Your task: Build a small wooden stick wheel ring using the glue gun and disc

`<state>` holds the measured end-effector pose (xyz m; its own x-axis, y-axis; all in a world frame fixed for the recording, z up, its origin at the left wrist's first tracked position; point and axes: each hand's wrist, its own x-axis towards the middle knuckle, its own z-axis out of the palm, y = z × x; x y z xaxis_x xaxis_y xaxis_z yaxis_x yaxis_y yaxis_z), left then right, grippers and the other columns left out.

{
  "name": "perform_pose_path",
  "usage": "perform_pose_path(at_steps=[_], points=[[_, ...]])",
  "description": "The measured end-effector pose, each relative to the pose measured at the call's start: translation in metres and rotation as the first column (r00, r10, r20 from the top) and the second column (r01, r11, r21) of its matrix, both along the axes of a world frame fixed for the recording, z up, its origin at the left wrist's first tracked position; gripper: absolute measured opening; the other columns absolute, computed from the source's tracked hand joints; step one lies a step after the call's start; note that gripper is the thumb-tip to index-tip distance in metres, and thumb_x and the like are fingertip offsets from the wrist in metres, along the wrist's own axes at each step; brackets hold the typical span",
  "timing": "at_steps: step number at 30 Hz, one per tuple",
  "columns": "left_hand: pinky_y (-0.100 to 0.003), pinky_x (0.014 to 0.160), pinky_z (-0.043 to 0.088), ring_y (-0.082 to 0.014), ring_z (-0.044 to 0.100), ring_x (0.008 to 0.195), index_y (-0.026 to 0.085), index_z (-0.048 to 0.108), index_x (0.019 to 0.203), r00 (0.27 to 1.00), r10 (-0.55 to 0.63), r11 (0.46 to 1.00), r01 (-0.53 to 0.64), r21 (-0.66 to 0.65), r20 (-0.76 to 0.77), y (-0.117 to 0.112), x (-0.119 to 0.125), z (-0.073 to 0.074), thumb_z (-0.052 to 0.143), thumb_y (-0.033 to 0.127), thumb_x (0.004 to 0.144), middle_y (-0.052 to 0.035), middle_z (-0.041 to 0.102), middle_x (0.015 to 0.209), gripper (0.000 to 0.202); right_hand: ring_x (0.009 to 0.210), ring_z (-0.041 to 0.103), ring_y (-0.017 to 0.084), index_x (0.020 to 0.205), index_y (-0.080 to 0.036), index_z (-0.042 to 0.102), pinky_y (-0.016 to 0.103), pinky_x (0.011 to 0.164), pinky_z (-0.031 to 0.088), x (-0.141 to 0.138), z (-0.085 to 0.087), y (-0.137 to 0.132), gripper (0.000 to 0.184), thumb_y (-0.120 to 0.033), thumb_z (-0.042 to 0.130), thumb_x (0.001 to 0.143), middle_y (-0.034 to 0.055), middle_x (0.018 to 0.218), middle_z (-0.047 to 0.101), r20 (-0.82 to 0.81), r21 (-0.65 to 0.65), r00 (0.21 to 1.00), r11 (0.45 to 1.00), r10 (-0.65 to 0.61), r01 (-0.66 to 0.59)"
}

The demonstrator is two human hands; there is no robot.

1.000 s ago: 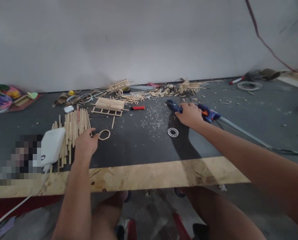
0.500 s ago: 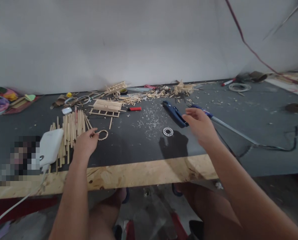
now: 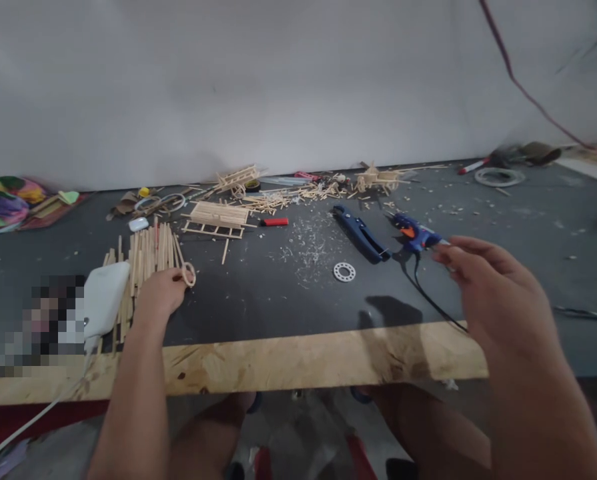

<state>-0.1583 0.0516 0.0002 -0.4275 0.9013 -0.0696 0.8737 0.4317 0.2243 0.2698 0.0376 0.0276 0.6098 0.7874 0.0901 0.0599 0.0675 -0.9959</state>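
My left hand (image 3: 159, 295) rests on the dark table beside a bundle of wooden sticks (image 3: 151, 250). Its fingers pinch a small wooden ring (image 3: 189, 273), tipped up on edge. My right hand (image 3: 493, 290) hovers over the table's right front, fingers curled around the rear end of a blue glue gun (image 3: 414, 235). The gun looks slightly lifted, and its black cord (image 3: 431, 300) trails down toward the table edge. Left of the gun lie blue pliers (image 3: 361, 233) and a flat white ring (image 3: 344, 272).
A white power bank (image 3: 101, 297) with a cable lies left of the sticks. A stick-built frame (image 3: 218, 219), a red lighter (image 3: 274, 222), offcuts and shavings (image 3: 308, 243) fill the middle and back. The plywood front edge (image 3: 278, 363) runs across; a white coil (image 3: 498, 177) lies far right.
My right hand pulled back from the far tools toward me, bringing the glue gun closer. My left hand closed on the wooden ring and tipped it up beside the sticks.
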Motion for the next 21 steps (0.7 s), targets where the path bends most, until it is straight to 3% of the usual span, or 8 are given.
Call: perform_pose_path(at_steps=[4, 10, 17, 21], points=[[-0.031, 0.066, 0.044, -0.0296, 0.065, 0.088, 0.016, 0.072, 0.095, 0.999, 0.043, 0.997, -0.043, -0.059, 0.0, 0.002, 0.002, 0.002, 0.053, 0.035, 0.079, -0.0132, 0.073, 0.099, 0.032, 0.075, 0.059, 0.013, 0.079, -0.023, 0.071, 0.028, 0.068, 0.035, 0.005, 0.001, -0.006, 0.016, -0.025, 0.072, 0.063, -0.0001, 0.077, 0.066, -0.059, 0.013, 0.998, 1.0, -0.02, 0.021], [-0.027, 0.065, 0.043, -0.0226, 0.065, 0.083, 0.012, 0.063, 0.109, 0.997, 0.069, 0.997, -0.068, -0.033, 0.028, 0.005, 0.008, -0.002, 0.051, 0.027, 0.079, -0.0095, 0.072, 0.095, 0.035, 0.074, 0.058, 0.013, 0.075, -0.023, 0.07, 0.028, 0.064, 0.034, 0.001, 0.004, -0.011, 0.011, -0.024, 0.071, 0.064, 0.0008, 0.078, 0.066, -0.084, 0.005, 0.996, 1.0, 0.01, -0.01], [-0.029, 0.064, 0.043, -0.0249, 0.064, 0.083, 0.015, 0.06, 0.102, 0.99, 0.133, 0.991, -0.133, 0.007, 0.041, 0.006, 0.008, -0.006, 0.055, 0.025, 0.072, -0.0082, 0.072, 0.092, 0.031, 0.072, 0.058, 0.014, 0.069, -0.022, 0.069, 0.028, 0.063, 0.033, -0.006, 0.009, -0.014, 0.014, -0.024, 0.072, 0.056, -0.0003, 0.07, 0.065, -0.177, 0.001, 0.983, 0.999, 0.042, -0.042], [-0.029, 0.065, 0.044, -0.0255, 0.064, 0.083, 0.014, 0.061, 0.096, 0.987, 0.151, 0.989, -0.151, -0.003, 0.052, 0.002, 0.009, 0.0, 0.057, 0.029, 0.071, -0.0088, 0.071, 0.089, 0.029, 0.072, 0.059, 0.014, 0.068, -0.022, 0.07, 0.027, 0.064, 0.034, -0.01, 0.016, -0.018, 0.016, -0.025, 0.072, 0.053, -0.0005, 0.07, 0.065, -0.185, -0.044, 0.982, 0.998, 0.024, -0.033]])
